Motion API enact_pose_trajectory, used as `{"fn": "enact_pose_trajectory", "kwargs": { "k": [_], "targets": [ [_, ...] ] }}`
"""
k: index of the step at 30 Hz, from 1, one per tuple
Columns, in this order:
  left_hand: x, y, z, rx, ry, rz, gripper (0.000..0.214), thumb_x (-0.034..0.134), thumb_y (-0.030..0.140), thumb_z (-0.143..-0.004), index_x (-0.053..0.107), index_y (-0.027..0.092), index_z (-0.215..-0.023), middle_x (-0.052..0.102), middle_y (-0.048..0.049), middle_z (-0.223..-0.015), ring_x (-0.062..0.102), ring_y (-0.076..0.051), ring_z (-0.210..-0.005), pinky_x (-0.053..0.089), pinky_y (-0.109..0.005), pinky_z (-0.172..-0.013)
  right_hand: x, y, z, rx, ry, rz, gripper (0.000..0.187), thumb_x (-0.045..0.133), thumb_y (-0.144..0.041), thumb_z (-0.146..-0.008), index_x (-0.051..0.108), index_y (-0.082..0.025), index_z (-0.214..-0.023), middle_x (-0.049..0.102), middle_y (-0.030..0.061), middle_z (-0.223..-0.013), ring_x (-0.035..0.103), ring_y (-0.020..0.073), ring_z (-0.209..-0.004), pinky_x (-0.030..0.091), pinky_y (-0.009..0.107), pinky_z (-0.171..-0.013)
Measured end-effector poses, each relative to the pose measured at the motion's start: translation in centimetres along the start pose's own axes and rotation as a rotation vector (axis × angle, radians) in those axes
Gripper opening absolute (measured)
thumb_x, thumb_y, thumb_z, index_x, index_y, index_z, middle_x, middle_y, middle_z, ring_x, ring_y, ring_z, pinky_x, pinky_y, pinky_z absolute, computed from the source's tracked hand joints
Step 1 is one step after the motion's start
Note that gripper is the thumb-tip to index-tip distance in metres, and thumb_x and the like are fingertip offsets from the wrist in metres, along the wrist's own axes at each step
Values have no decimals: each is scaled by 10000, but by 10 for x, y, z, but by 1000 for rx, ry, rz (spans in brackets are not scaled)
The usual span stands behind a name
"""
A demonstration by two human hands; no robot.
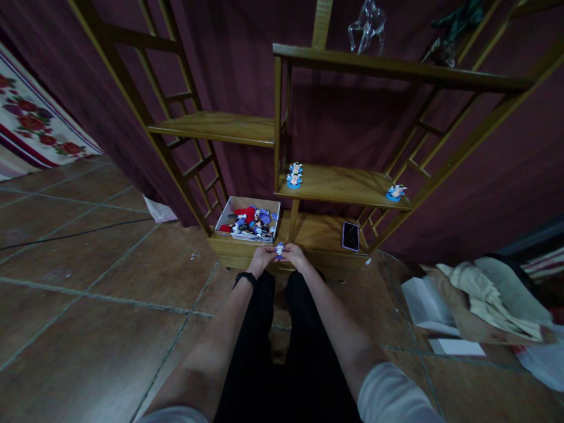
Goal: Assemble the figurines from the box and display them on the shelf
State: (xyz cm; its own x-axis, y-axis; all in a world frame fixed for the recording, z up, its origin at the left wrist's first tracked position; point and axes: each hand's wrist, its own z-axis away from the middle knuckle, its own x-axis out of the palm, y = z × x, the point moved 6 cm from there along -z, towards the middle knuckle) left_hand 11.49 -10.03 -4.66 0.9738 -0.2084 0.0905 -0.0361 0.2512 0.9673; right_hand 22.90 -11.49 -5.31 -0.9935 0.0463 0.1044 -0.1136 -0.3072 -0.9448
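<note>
Between my two hands is a small purple-and-white figurine (279, 251), upright, just in front of the low shelf edge. My left hand (263, 258) pinches it from the left side, and my right hand (294, 256) from the right. Just beyond my left hand, a white box (276, 218) full of red, purple, white and black figurines sits on the bottom shelf. On the middle shelf (339, 181), blue-based figurines (294, 178) stand at the left end, one behind the other. Another blue-based figurine (396, 192) stands at the right end.
A phone (351, 236) lies on the bottom shelf at right. Higher up stand a clear horse figure (368, 26) and a dark green ornament (458, 26). A left shelf board (215, 126) juts above the box. White boxes (427, 305) and cloth (489, 294) lie on the floor at right.
</note>
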Motion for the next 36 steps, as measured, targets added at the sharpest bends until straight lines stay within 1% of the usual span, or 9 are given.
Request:
{"fn": "enact_pose_trajectory", "kwargs": {
  "k": [4,11,17,23,31,36],
  "targets": [
    [0,0,-1,-10,0,-1,75,689,110,-570,659,103,-638,638,-29,-552,514,-82,-447,403,-201,-501,0,2,-1,1,4,11,191,686,-148,-668,497,-156,-691,606,-36,-570,617,93,-460,531,197,-528],
    [0,-4,-5,-21,23,22,53,656,128,-612,668,113,-661,643,-21,-566,527,-87,-469,424,-208,-527,-4,5,-6,8,57,53,85,596,-133,-730,516,-154,-711,609,-39,-592,618,75,-496,526,180,-542],
    [0,-7,-5,-17,24,64,73,637,134,-626,664,111,-689,660,-26,-628,569,-99,-530,465,-232,-590,-6,5,-6,-15,61,95,104,641,-196,-709,549,-152,-728,646,-17,-647,621,80,-522,512,174,-515],
    [2,-4,-1,-17,0,83,81,643,141,-628,666,113,-700,665,-27,-653,583,-102,-560,473,-235,-619,-9,9,-12,-36,120,165,118,654,-192,-700,545,-150,-718,646,-13,-649,601,69,-496,479,141,-450],
    [3,1,2,-28,-7,69,73,677,158,-604,660,117,-662,655,-25,-610,574,-111,-535,468,-237,-586,-7,11,-13,-27,92,152,128,660,-134,-675,551,-147,-741,667,-2,-716,617,69,-522,487,142,-478],
    [1,2,2,-13,27,62,77,681,181,-602,655,126,-648,643,-18,-584,566,-109,-530,459,-227,-567,-5,9,-11,-23,45,134,69,636,-161,-701,574,-145,-728,666,-8,-670,628,80,-534,498,158,-509]
  ]
}}
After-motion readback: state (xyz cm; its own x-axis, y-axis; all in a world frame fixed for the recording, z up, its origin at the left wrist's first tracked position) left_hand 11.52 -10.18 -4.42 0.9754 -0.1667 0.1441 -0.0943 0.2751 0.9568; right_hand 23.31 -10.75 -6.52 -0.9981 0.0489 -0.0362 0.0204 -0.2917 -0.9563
